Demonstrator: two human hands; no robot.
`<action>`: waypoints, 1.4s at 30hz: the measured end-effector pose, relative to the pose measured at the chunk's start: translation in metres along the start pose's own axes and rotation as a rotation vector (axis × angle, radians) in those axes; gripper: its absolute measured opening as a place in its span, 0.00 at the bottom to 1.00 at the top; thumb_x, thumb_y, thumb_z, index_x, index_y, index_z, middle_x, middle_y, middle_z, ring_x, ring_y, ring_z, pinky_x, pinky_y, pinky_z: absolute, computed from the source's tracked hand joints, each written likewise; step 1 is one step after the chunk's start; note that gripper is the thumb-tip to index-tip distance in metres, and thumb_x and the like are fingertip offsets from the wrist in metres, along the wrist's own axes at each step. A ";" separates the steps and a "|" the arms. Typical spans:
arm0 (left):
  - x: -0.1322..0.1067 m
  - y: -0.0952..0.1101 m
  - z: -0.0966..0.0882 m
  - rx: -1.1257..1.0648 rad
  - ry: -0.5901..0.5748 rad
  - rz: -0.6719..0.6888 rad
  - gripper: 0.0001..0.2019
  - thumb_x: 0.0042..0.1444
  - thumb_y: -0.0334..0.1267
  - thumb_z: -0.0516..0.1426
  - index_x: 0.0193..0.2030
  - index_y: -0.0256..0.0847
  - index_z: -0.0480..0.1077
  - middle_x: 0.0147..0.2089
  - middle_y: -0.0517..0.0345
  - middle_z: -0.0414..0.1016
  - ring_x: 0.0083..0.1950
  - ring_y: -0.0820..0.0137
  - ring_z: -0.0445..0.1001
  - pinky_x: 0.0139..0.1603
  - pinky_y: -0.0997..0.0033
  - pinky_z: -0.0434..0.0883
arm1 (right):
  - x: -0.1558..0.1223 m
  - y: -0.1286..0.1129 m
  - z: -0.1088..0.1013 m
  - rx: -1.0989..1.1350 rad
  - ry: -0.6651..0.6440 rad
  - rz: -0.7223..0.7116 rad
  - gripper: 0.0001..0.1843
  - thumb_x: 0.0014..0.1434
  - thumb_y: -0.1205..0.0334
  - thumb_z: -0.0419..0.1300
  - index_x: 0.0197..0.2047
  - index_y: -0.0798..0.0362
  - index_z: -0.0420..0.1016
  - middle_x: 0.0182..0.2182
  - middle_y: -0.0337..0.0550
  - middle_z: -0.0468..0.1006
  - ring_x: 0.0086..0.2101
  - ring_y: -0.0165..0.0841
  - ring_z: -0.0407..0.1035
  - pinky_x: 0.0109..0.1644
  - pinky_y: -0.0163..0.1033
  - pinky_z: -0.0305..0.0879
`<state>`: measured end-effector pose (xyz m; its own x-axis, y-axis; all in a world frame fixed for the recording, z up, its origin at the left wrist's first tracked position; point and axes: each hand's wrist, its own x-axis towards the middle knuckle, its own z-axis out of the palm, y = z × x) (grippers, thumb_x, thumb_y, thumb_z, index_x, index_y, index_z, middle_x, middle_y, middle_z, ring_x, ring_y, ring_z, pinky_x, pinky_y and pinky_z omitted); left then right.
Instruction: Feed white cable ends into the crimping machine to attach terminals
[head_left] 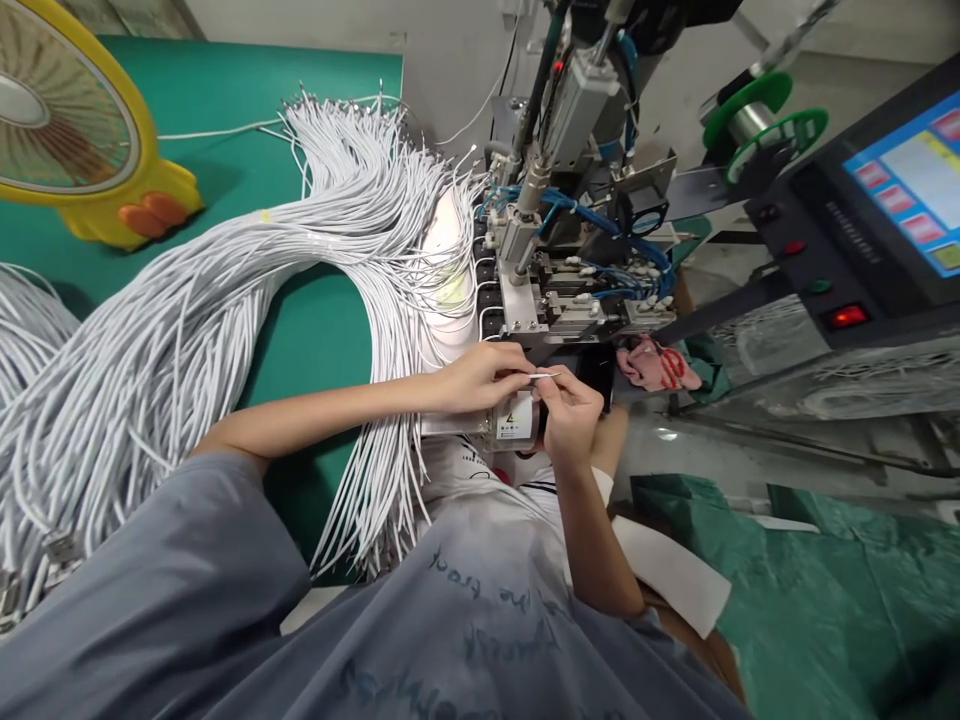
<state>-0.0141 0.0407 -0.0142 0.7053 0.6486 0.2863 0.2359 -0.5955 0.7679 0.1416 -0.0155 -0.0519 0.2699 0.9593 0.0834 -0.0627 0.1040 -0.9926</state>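
Between my two hands runs the thin end of a white cable (544,376), pinched from both sides. My left hand (487,378) reaches in from the left, its thumb and forefinger closed on the cable. Facing it, my right hand (570,405) grips the same cable end with closed fingertips. Both hands are just in front of a machine (525,300) with metal clamps and blue tubes. Below the fingers is a metal part with a white warning label (515,415). Beside my left forearm hangs a large bundle of white cables (390,400); the tip detail is too small to make out.
More white cables (150,300) spread over a green table (315,330). A yellow fan (142,150) stands at the far left. On the right are a control panel with a screen (900,190), a green wire spool (750,125) and a pink cloth (649,362).
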 end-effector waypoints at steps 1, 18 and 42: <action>0.000 0.001 0.000 -0.013 0.003 0.008 0.11 0.61 0.32 0.51 0.39 0.35 0.75 0.31 0.56 0.71 0.34 0.75 0.69 0.35 0.76 0.67 | 0.000 -0.001 0.000 -0.030 0.006 -0.043 0.09 0.50 0.58 0.64 0.23 0.52 0.73 0.29 0.43 0.74 0.30 0.32 0.68 0.35 0.39 0.66; -0.003 -0.007 0.011 -0.008 0.056 0.060 0.08 0.57 0.29 0.54 0.33 0.34 0.75 0.27 0.58 0.71 0.29 0.77 0.68 0.30 0.78 0.66 | -0.002 0.005 -0.002 0.003 0.012 0.011 0.06 0.50 0.60 0.63 0.26 0.53 0.78 0.21 0.37 0.70 0.22 0.26 0.60 0.26 0.34 0.57; 0.001 -0.033 0.010 0.578 -0.171 0.011 0.14 0.63 0.30 0.46 0.39 0.32 0.73 0.36 0.50 0.71 0.28 0.75 0.68 0.28 0.74 0.65 | 0.027 0.032 -0.015 -0.252 -0.030 0.065 0.11 0.51 0.56 0.60 0.31 0.55 0.78 0.30 0.45 0.79 0.32 0.36 0.71 0.39 0.41 0.67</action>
<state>-0.0142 0.0560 -0.0446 0.7958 0.5843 0.1591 0.5197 -0.7938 0.3160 0.1615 0.0093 -0.0826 0.2441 0.9696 0.0175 0.1632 -0.0233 -0.9863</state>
